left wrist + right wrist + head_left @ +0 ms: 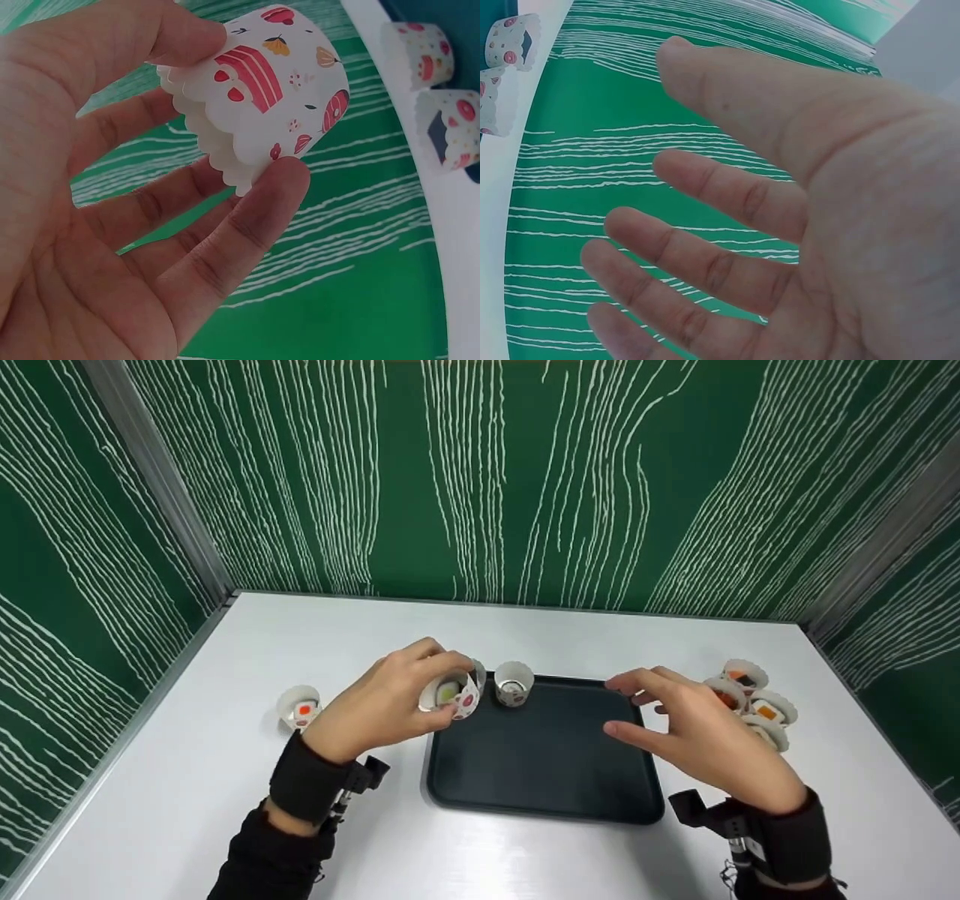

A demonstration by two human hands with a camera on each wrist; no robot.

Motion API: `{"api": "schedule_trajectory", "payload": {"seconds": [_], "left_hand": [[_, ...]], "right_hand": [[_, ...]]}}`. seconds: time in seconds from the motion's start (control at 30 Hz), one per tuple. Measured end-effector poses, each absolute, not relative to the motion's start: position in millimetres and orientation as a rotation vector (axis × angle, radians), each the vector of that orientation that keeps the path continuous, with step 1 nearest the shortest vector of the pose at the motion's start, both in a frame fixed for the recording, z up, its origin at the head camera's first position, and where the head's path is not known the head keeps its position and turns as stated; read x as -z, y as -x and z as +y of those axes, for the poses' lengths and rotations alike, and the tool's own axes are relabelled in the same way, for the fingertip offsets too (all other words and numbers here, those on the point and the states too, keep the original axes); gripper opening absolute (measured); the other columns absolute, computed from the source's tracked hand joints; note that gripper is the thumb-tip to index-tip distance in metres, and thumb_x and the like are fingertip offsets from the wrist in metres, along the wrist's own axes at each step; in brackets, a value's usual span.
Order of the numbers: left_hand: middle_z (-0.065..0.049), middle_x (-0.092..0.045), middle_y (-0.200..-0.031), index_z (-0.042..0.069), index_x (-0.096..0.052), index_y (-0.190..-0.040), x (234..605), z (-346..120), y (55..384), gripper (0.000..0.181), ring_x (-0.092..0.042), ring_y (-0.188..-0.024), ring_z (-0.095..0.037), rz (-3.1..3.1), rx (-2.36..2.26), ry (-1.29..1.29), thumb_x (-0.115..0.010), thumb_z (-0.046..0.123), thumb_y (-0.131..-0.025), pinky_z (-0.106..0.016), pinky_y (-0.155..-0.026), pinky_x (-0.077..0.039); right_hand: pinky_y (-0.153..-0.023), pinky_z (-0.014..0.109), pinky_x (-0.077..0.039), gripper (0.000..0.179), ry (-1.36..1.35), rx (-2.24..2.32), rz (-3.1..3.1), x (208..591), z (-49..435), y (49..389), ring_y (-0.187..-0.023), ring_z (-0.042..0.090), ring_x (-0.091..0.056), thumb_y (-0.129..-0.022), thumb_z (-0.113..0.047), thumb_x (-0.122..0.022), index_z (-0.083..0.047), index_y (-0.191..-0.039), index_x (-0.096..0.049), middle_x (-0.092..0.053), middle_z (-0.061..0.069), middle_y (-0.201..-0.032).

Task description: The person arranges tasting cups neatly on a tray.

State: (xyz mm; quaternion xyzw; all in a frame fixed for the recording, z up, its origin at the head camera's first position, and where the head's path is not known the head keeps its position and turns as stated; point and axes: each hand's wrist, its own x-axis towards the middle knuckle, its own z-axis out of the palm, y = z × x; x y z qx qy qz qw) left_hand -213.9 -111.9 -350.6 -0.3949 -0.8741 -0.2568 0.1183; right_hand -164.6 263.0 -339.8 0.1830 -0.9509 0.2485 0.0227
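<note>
My left hand (394, 694) holds a paper baking cup (466, 703) over the tray's far left corner, pinching its rim between thumb and fingers. A piece of sushi (448, 692) with a pale green centre lies in that cup. The left wrist view shows the cup (262, 82) tilted, with a printed cake slice on its wall. Two more cups stand at the far left of the dark tray (547, 765): one (514, 684) in plain sight, the other (478, 671) partly behind the held cup. Above the tray's right side, my right hand (686, 724) hovers with fingers spread, holding nothing.
To the left on the white table (187, 780) stands a cup (298, 705) with an orange-topped piece. Several filled cups (776, 709) cluster at the right, partly behind my right hand. Green walls (405, 510) with white streaks enclose the table.
</note>
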Motion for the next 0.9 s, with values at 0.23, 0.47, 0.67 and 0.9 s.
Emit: {"api": "schedule_trajectory", "payload": {"seconds": [0.23, 0.47, 0.67, 0.9], "left_hand": [[-0.009, -0.068, -0.110, 0.013, -0.069, -0.133, 357.0, -101.5, 212.1, 0.045, -0.065, -0.091, -0.023, -2.517, 0.794, 1.204, -0.080, 0.011, -0.090, -0.034, -0.081, -0.057], [-0.007, -0.069, -0.111, 0.010, -0.064, -0.135, 365.0, -94.0, 209.7, 0.049, -0.067, -0.092, -0.021, -2.481, 0.785, 1.224, -0.079, 0.010, -0.089, -0.033, -0.083, -0.059], [-0.008, -0.070, -0.115, 0.007, -0.061, -0.139, 369.4, -86.9, 210.4, 0.053, -0.069, -0.096, -0.021, -2.451, 0.774, 1.243, -0.079, 0.011, -0.089, -0.035, -0.087, -0.060], [-0.008, -0.071, -0.124, 0.008, -0.061, -0.139, 373.4, -79.6, 209.6, 0.054, -0.071, -0.106, -0.021, -2.426, 0.769, 1.261, -0.079, 0.010, -0.088, -0.035, -0.094, -0.061]], "right_hand": [[-0.089, 0.044, -0.057, 0.048, -0.591, -0.766, -2.938, 342.9, 260.4, 166.0, -0.122, 0.026, -0.069, -0.100, -0.050, -0.073, -0.023, -0.139, -0.066, -0.071, 0.000, -0.133], [-0.090, 0.044, -0.058, 0.046, -0.604, -0.751, -2.924, 346.1, 255.9, 165.9, -0.121, 0.023, -0.069, -0.099, -0.049, -0.075, -0.025, -0.138, -0.068, -0.072, -0.004, -0.130], [-0.094, 0.046, -0.058, 0.043, -0.621, -0.725, -2.910, 348.5, 253.0, 166.2, -0.119, 0.019, -0.069, -0.099, -0.045, -0.076, -0.024, -0.136, -0.069, -0.072, -0.006, -0.127], [-0.096, 0.047, -0.057, 0.043, -0.642, -0.732, -2.901, 350.3, 249.0, 167.8, -0.116, 0.019, -0.068, -0.099, -0.043, -0.078, -0.022, -0.136, -0.070, -0.073, -0.007, -0.123]]}}
